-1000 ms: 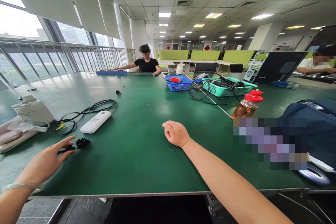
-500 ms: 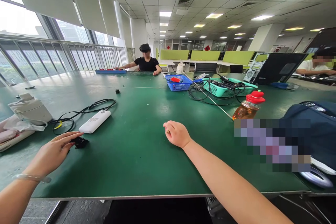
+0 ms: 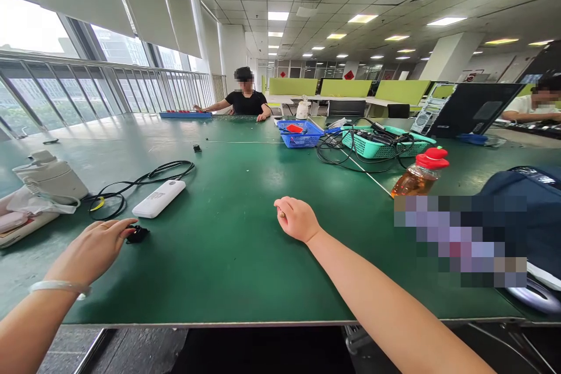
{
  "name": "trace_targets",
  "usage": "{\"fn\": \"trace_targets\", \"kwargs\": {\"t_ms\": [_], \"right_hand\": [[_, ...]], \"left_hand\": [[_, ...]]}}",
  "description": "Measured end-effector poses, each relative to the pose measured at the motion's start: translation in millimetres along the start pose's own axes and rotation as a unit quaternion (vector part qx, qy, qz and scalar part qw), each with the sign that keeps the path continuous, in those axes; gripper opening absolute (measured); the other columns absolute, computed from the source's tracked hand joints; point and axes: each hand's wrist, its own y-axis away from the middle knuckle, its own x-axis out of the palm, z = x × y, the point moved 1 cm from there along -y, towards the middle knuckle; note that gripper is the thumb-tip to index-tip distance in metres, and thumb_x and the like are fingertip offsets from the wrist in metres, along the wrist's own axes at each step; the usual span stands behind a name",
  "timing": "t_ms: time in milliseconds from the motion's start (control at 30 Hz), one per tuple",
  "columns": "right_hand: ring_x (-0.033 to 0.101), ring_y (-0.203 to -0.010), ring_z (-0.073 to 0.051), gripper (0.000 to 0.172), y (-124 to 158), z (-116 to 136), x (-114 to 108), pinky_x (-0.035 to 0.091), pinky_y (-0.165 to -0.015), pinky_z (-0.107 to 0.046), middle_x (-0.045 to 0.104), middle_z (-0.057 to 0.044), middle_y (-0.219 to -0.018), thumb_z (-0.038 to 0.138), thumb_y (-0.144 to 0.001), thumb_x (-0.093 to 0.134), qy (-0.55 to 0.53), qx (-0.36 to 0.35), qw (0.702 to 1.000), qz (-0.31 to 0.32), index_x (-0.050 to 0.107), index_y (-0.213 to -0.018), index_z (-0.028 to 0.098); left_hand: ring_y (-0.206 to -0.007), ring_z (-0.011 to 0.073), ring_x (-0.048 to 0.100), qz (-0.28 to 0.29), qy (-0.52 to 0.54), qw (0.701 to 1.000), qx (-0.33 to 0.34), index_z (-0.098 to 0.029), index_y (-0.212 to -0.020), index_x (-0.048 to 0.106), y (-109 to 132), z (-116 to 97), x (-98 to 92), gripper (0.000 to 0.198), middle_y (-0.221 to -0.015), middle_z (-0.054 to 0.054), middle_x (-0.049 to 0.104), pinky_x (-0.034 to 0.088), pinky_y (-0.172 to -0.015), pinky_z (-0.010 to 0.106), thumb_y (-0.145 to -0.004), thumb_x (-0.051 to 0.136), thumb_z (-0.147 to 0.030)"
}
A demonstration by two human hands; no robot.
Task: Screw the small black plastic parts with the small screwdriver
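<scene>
At the left, my left hand [image 3: 94,248] has its thumb and fingertips closed around the near side of a small black object [image 3: 139,235], which rests on the green table; its exact kind I cannot make out. A white power bank [image 3: 158,199] lies just beyond it. In the middle of the table, my right hand [image 3: 298,220] is curled into a fist resting on its side. A small brownish round end shows between its fingers, and the rest of that thing is hidden in the palm.
Looped black cable [image 3: 131,184] lies behind the power bank, near a white bottle [image 3: 50,178]. Farther back are a blue basket [image 3: 302,139], a green basket [image 3: 372,149] of cables and a red-capped bottle [image 3: 421,175]. A person [image 3: 248,102] sits across the green table [image 3: 228,286].
My left fingers have drawn in from lying stretched over the black object to closing on its edge. My right fist stays in place; the view has shifted slightly.
</scene>
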Motion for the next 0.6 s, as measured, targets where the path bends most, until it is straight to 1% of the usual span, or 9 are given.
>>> {"fn": "trace_targets", "kwargs": {"t_ms": [100,233,400,500,600], "right_hand": [[0.054,-0.065,-0.014,0.021,0.2,-0.6,0.3,0.038,-0.057,-0.027,0.063,-0.002,-0.081,0.007,-0.081,0.048,-0.002,-0.003,1.000,-0.001,0.054,-0.097,0.018],[0.054,-0.065,-0.014,0.021,0.9,-1.6,1.2,0.038,-0.058,-0.027,0.062,-0.002,-0.081,0.008,-0.081,0.048,-0.001,-0.002,1.000,0.015,0.054,-0.098,0.018],[0.053,-0.067,-0.015,0.022,1.6,-2.2,2.0,0.038,-0.058,-0.027,0.062,-0.003,-0.082,0.008,-0.081,0.048,-0.006,0.004,1.000,0.025,0.054,-0.100,0.018],[0.053,-0.067,-0.015,0.023,1.7,-2.2,1.8,0.038,-0.059,-0.027,0.061,-0.003,-0.082,0.008,-0.081,0.048,-0.007,0.005,1.000,0.028,0.054,-0.100,0.018],[0.051,-0.064,-0.014,0.022,1.4,-2.1,1.0,0.037,-0.057,-0.027,0.061,-0.002,-0.080,0.008,-0.081,0.048,-0.003,0.005,1.000,0.021,0.055,-0.099,0.018]], "left_hand": [[-0.100,0.0307,0.061,0.012,-0.019,1.000,0.000,-0.009,-0.123,0.061,-2.7,-0.7,-0.7,0.063,-0.106,0.016,0.071,0.042,-0.095,0.045,-0.088,0.020,-0.041],[-0.098,0.0297,0.061,0.036,-0.029,0.999,-0.005,-0.010,-0.125,0.060,-5.5,0.6,-4.6,0.061,-0.105,0.015,0.071,0.042,-0.094,0.044,-0.091,0.019,-0.040],[-0.106,0.0318,0.058,0.061,-0.024,0.998,0.016,-0.015,-0.118,0.067,-9.2,4.1,1.5,0.058,-0.111,0.013,0.070,0.042,-0.096,0.044,-0.087,0.030,-0.047],[-0.114,0.0327,0.055,0.064,-0.022,0.998,0.017,-0.017,-0.118,0.067,-8.8,5.7,4.9,0.058,-0.120,0.012,0.067,0.039,-0.101,0.045,-0.085,0.034,-0.051],[-0.124,0.0348,0.050,0.059,-0.023,0.998,-0.020,-0.016,-0.133,0.055,-3.3,16.2,8.5,0.067,-0.137,0.013,0.055,0.037,-0.104,0.047,-0.083,0.034,-0.057]]}}
